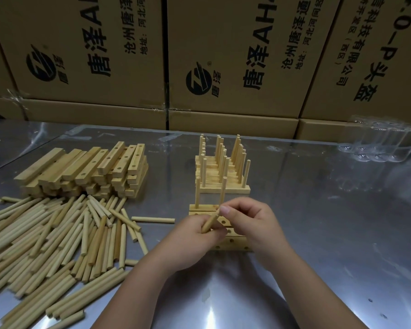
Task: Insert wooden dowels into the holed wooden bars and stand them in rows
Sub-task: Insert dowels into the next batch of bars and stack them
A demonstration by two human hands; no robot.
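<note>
"Dowels (57, 233), where are they all?"

"Largest first. The counter (318, 233) carries everything. Far left on it sits the stack (86, 172) of holed bars, and the loose dowels lie spread in front of that. Beyond the hands stand the finished rows (221, 167), pegs up."

"And the work in hand?"

"A few bars (233, 241) lie side by side under the hands, holes showing. The rear bar (203, 207) has two dowels upright, at its left end and middle. The right hand (254, 222) hides its right end, so I only judge that a free hole is there."

"The hands?"

"Both hold one dowel (210, 223), tilted above the bars. The left hand (192, 243) curls round its lower end, and the right pinches the top between thumb and finger."

"How to do it well?"

"Bring it upright before it goes down, I'd say. Entered at a slant it may jam or lever the bar over. Let one hand guide the tip to the hole and the other press the bar flat. Push straight, clear of the two standing dowels, which a knock could loosen."
</note>
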